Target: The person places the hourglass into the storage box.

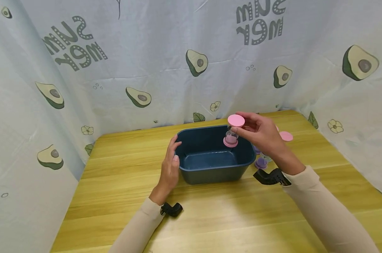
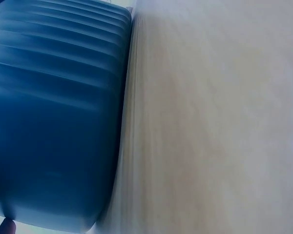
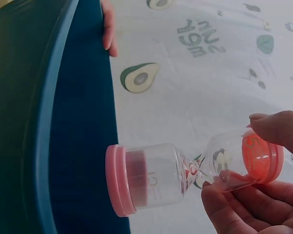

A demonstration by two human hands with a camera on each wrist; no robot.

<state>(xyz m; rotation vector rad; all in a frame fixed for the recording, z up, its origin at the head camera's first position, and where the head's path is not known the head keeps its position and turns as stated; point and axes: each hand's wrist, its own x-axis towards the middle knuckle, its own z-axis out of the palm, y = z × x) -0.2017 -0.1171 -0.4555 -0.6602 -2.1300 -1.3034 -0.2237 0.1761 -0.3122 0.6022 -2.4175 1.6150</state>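
Over the right part of a dark blue bin [image 1: 210,177], my right hand [image 1: 262,131] holds a pink-capped hourglass [image 1: 231,137]. The right wrist view shows the hourglass [image 3: 161,175] pinched near one pink cap between thumb and fingers, with pink sand inside clear glass. Its lower cap hangs inside the bin's opening in the head view. My left hand [image 1: 170,168] rests against the bin's left end, fingers fairly straight along the outside and rim. The left wrist view shows the ribbed bin wall [image 2: 53,122] and only a bit of fingertips at the lower left corner.
More hourglasses stand right of the bin, partly hidden behind my right hand and forearm: one with a purple cap [image 1: 261,162], another with a pink cap [image 1: 286,136]. A wooden table [image 1: 121,182] lies beneath. An avocado-print curtain [image 1: 165,70] hangs behind the table.
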